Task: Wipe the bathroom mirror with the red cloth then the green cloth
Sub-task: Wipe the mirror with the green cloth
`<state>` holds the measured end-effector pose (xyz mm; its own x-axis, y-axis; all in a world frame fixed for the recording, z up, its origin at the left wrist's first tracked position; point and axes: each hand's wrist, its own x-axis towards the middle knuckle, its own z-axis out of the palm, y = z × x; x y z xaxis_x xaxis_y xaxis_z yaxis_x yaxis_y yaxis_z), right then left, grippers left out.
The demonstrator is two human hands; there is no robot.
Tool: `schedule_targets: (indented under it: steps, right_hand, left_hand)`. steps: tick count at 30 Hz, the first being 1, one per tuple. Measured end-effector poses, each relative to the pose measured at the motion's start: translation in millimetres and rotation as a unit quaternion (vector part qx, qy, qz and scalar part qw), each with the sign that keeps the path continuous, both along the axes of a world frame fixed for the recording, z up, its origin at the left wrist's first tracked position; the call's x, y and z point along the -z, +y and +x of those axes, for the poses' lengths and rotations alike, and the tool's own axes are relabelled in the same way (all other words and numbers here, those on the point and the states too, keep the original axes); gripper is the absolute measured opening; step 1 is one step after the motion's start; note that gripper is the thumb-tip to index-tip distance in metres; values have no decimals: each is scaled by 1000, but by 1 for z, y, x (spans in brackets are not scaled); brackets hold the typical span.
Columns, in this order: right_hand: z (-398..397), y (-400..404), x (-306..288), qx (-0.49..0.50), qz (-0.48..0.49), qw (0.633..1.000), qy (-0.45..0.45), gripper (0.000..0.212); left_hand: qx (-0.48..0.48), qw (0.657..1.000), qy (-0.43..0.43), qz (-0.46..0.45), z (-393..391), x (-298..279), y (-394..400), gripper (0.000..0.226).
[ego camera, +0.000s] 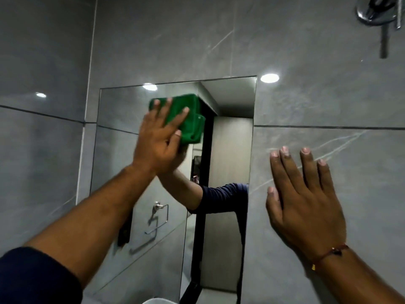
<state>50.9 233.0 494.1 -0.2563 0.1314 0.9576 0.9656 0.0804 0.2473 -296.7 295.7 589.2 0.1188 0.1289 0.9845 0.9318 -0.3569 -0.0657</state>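
A tall frameless mirror [228,150] hangs on the grey tiled wall. My left hand [158,139] presses a folded green cloth [188,113] flat against the upper part of the glass, fingers spread over it. My right hand [306,200] lies flat on the wall tile just right of the mirror's edge, fingers apart, holding nothing. The red cloth is not in view. The mirror reflects my arm in a dark blue sleeve and a doorway.
A chrome wall fitting [377,12] sticks out at the top right. The mirror shows a reflected towel ring [158,216]. A white rim [157,301] peeks in at the bottom edge below the mirror. Ceiling lights glare on the glossy tiles.
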Motion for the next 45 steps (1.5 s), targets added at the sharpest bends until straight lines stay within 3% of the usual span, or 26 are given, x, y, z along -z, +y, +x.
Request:
schedule_targets:
  steps: [4,7,12,14,19,22,25,27,30,32,35,40,42,45]
  right_hand:
    - [-3,3,1,10,12,1000,3,75]
    - [-5,3,1,16,5,1000,5,75]
    - [-5,2,1,23,-8,1000,5,75]
    - [-5,2,3,17,-9,1000,8,75]
    - [-1,2,3,10,-2,1000,-7,77]
    - [3,1,4,-6,0,1000,-2,78]
    - [10,0,4,-23,2,1000,14,77]
    - [12,-1,7,-21,-1,1000,19,78]
    - [7,-1,8,-25,-1,999,31,75]
    - [3,0,10,-27,-4,999,36,75]
    - [1,3,12,-17,2,999,37,74]
    - [-3,5,11,-15,30,999,35,77]
    - [-5,5,12,-10,26,999,33,77]
    - [-3,2,9,-17,9,999,34,78]
  left_hand:
    - [-15,990,-143,-11,-94,4,22,55]
    - [-17,951,-308,-27,-133,29,31,57]
    - [-39,847,-521,-99,-100,70,22,57]
    - [-40,847,-519,-103,-63,65,14,56]
    - [-21,952,-302,-37,101,39,-21,60]
    - [21,989,-138,-44,170,55,-43,63]
    - [11,997,54,-49,178,102,-52,65]
    - [-1,979,203,-23,153,125,-49,63]
    - [-2,955,297,16,93,113,-31,58]
    - [-6,967,253,19,46,99,-16,60]
    - [-4,995,97,-22,-36,91,3,62]
    - [-5,994,-102,-41,-147,107,29,55]
    - [4,974,-216,-61,-159,116,37,56]
    - [-6,892,-441,-98,-136,131,31,59]
